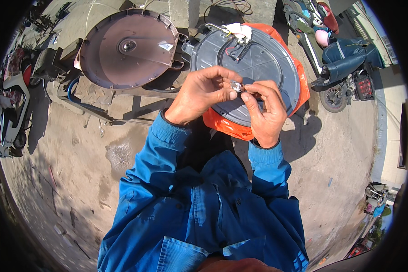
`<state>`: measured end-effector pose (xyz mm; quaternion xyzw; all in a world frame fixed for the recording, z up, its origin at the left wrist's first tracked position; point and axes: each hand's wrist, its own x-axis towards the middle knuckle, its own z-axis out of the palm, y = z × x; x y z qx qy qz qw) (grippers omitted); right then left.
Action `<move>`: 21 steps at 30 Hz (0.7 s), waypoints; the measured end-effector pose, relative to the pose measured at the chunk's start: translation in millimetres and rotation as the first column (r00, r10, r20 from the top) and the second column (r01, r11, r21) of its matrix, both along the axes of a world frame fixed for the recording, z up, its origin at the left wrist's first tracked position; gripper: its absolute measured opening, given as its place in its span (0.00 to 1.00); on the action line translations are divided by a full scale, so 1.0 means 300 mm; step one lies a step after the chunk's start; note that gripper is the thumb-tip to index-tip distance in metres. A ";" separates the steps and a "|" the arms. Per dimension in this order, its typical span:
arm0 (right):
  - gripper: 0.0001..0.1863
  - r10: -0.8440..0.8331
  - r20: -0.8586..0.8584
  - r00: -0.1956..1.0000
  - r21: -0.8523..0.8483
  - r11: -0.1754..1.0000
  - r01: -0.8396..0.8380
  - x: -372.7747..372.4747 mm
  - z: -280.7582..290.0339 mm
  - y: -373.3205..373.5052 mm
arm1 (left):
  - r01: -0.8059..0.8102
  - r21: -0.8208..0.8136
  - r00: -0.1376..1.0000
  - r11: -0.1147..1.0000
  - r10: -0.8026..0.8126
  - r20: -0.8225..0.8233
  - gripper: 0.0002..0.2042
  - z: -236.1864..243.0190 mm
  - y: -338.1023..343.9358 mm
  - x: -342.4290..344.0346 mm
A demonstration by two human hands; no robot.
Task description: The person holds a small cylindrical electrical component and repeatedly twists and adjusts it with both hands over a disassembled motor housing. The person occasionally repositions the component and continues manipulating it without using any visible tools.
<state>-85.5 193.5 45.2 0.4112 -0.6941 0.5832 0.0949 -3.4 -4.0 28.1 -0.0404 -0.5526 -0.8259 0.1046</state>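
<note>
My left hand point(206, 93) and my right hand point(263, 109) are closed in pinches around a small silvery part point(236, 87), too small to make out fully. Both are held over a round grey ribbed housing point(240, 61), which lies on orange plastic sheeting point(299, 86). At the housing's far side are black and red wires point(232, 51), a white crumpled piece point(240, 31) and a metal fitting. To its left, a round brown disc-shaped cover point(122, 59) with a raised rim and central hub rests on a metal stand.
The metal stand point(97, 97) reaches toward me on the left. A concrete block point(182, 11) and cables stand beyond. Parked scooters line both sides point(13, 109), with a pink helmet point(322, 37) at the right. A pale wall point(390, 136) runs along the far right.
</note>
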 end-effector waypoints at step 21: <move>0.10 -0.022 -0.021 1.000 -0.006 1.000 0.022 0.004 0.005 -0.007 | 0.033 -0.005 0.998 0.999 -0.033 0.052 0.17 0.009 -0.002 0.005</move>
